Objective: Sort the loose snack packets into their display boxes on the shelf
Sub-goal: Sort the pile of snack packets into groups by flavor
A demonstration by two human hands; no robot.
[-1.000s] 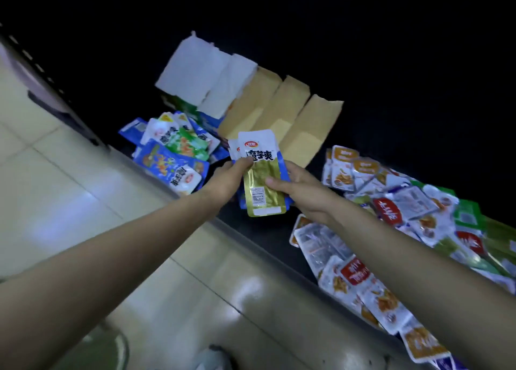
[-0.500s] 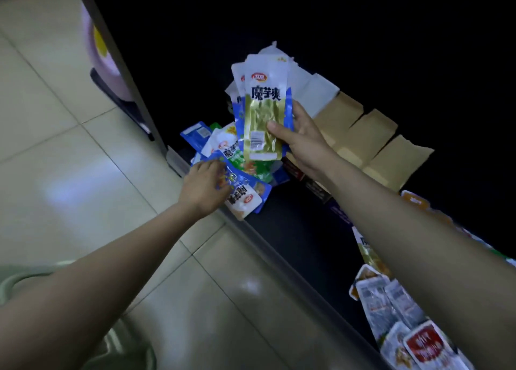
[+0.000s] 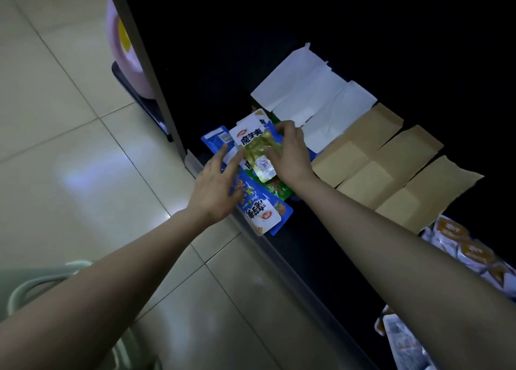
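Observation:
My right hand (image 3: 290, 152) grips a stack of white, blue and gold snack packets (image 3: 255, 146) low over the pile at the left end of the dark shelf. My left hand (image 3: 216, 185) lies with straight fingers on the blue and white packets (image 3: 258, 208) of that pile, its fingertips touching the held stack. A green packet (image 3: 279, 189) shows beneath. Open box flaps, white (image 3: 307, 90) and brown (image 3: 391, 157), stand behind the pile. Whether the pile sits inside a box is hidden.
Several orange and white loose packets (image 3: 463, 252) lie on the shelf at the right, more near the bottom right corner (image 3: 402, 339). The shelf's grey upright post (image 3: 145, 71) and front lip (image 3: 279, 255) border the tiled floor (image 3: 69, 146). A pale basket (image 3: 33, 288) sits lower left.
My right hand has lowered the packet stack from up in the air down onto the left pile. My left hand has slid up the pile to meet the stack. The view shifted left.

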